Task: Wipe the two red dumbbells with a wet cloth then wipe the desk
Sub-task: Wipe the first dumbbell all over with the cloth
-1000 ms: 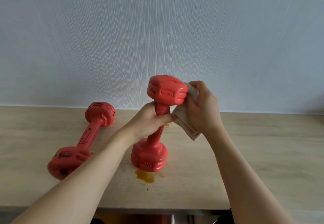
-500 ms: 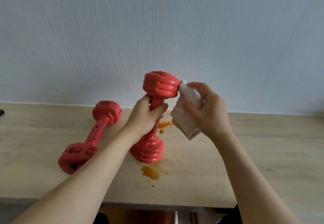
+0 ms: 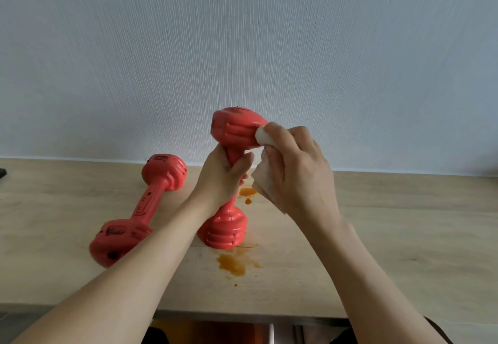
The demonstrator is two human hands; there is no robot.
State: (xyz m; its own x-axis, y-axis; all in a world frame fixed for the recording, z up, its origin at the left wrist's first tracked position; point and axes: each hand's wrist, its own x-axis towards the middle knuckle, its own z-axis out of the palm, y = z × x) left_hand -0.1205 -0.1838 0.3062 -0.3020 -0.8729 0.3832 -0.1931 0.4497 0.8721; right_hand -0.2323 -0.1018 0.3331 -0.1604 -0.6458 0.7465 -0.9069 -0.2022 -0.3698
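Held dumbbell [image 3: 229, 182] stands near-upright mid-surface, long axis vertical, lower head on the surface [image 3: 390, 236], upper head tipped slightly left; left hand [image 3: 221, 179] curled round its handle; right hand [image 3: 293, 171] clutching the cloth [image 3: 262, 134], pressed to the upper head's right side; second dumbbell [image 3: 142, 211] lies flat to the left, axis running from front edge toward back edge; orange stains [image 3: 234, 262] beside the base.
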